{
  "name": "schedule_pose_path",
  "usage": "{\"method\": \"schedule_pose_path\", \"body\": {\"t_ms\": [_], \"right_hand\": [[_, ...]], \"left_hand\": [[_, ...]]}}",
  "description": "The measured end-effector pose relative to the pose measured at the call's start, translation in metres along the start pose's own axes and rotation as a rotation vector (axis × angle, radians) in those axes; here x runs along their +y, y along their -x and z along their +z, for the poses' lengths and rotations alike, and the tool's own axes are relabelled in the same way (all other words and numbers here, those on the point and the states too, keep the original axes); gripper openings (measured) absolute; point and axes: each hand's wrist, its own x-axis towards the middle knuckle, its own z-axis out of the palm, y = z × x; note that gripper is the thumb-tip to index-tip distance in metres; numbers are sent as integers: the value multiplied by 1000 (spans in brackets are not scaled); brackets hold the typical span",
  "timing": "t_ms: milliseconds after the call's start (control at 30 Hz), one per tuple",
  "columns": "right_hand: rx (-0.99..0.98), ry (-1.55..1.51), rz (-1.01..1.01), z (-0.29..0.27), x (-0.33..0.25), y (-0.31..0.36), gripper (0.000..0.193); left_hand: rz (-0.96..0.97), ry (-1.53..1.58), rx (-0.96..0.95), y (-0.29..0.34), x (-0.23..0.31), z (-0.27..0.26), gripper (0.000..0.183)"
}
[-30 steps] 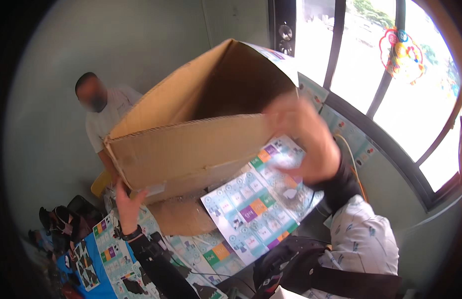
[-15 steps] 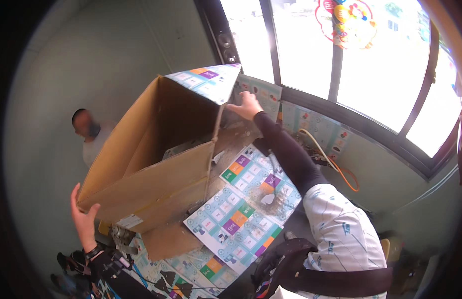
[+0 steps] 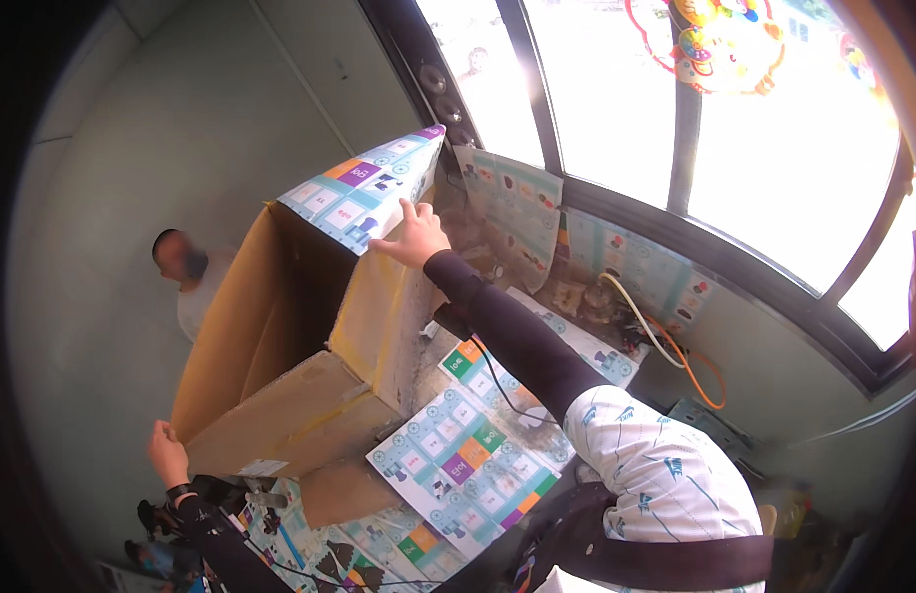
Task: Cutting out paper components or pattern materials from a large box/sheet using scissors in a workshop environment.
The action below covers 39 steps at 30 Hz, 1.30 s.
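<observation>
A large cardboard box [image 3: 290,415] stands tilted in front of me, its dark inside facing up. A sheet printed in blue, purple and orange [image 3: 364,183] covers its far side. My left hand [image 3: 168,455] is closed round the box's near left corner. At the far right corner, my right hand [image 3: 415,237] holds the box's upper edge beside the printed sheet, thumb and fingers apart across it. Some of its fingertips are hidden. Under the box and to its right lie matching printed sheets [image 3: 458,455].
A person [image 3: 196,282] is beyond the box at the left. Windows [image 3: 616,109] run along the right wall. White and orange hoses [image 3: 690,371] curve beside the worktop. A thin black cable [image 3: 497,381] hangs by my right arm. Dark scraps [image 3: 334,563] lie at the lower edge.
The box has turned, showing more of its right side. My right hand has moved left and down onto its edge. My left hand has lowered with the corner, its fingers now closed.
</observation>
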Motion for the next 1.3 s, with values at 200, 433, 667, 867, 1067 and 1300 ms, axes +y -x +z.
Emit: {"method": "schedule_pose_path", "body": {"t_ms": [200, 433, 667, 867, 1067, 1300], "right_hand": [[-46, -99, -57, 10, 20, -39, 92], [-54, 337, -669, -26, 14, -137, 75], [-511, 437, -875, 0, -98, -202, 86], [-1025, 475, -745, 15, -79, -176, 74], [-1145, 430, -670, -57, -18, -80, 75], [-1148, 461, -746, -104, 10, -22, 110]], "left_hand": [[-2, 68, -3, 31, -69, 22, 13], [-62, 159, -28, 76, -34, -19, 13], [-26, 93, -24, 128, -4, -42, 8], [-153, 120, -26, 189, 0, -48, 8], [-228, 144, -150, 224, 28, -67, 19], [-72, 106, -367, 271, 79, -97, 59]]}}
